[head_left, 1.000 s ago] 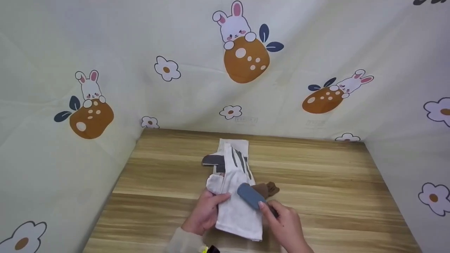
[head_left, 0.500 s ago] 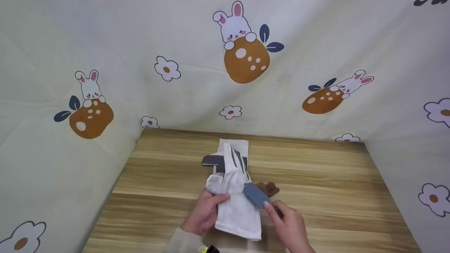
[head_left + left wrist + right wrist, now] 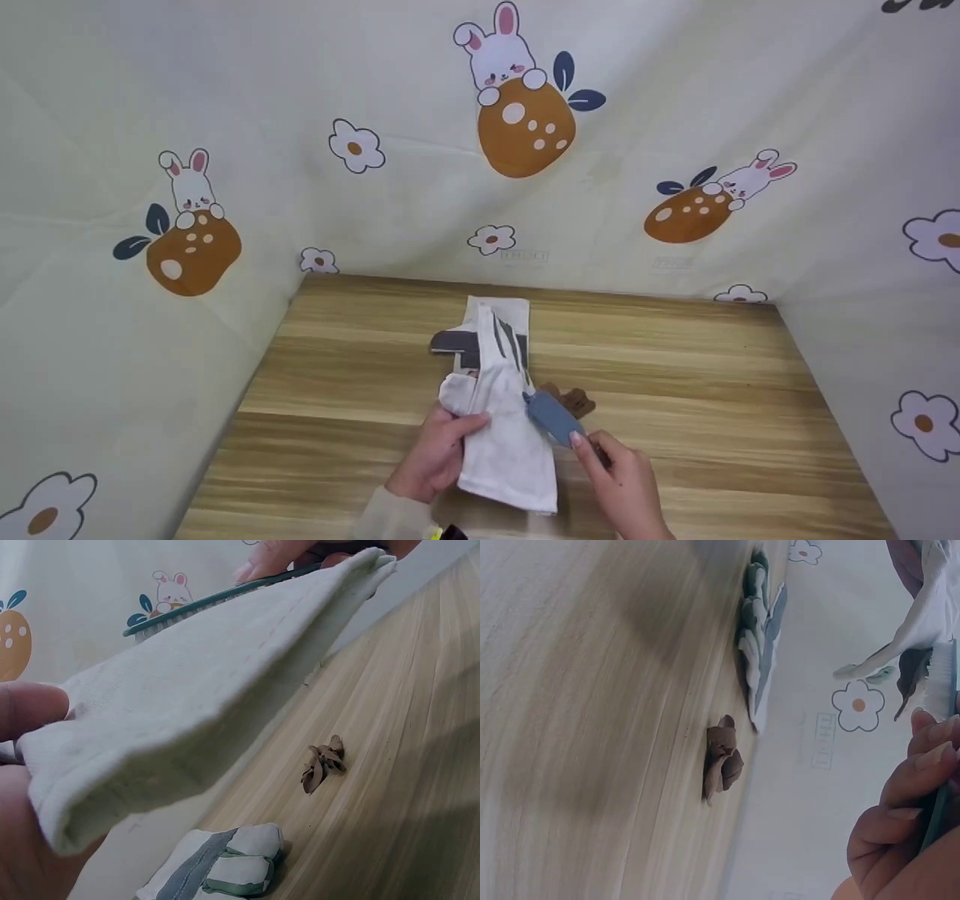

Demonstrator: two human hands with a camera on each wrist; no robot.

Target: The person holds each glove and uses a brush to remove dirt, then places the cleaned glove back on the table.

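My left hand (image 3: 435, 454) grips a white cloth work glove (image 3: 506, 457) by its cuff side, thumb on top. In the left wrist view, the wide open cuff of the glove (image 3: 172, 705) faces the camera. A blue-green brush (image 3: 555, 418) is in my right hand (image 3: 622, 480), fingers curled round its handle. Its pale bristles point down onto the glove near the right edge. The right wrist view shows the bristles (image 3: 939, 679) beside the white cloth. A second glove (image 3: 510, 309), white with dark bands, lies on the table partly hidden behind the held one.
A crumpled brown thing (image 3: 577, 403), like dried leaves or scrap cloth, lies on the wood-grain table (image 3: 337, 375) right of the gloves. A pale curtain (image 3: 405, 210) printed with rabbits and flowers encloses the table at the back and sides.
The brush has moved a little to the right, from over the middle of the glove to its right edge. My left hand and the glove have barely moved.
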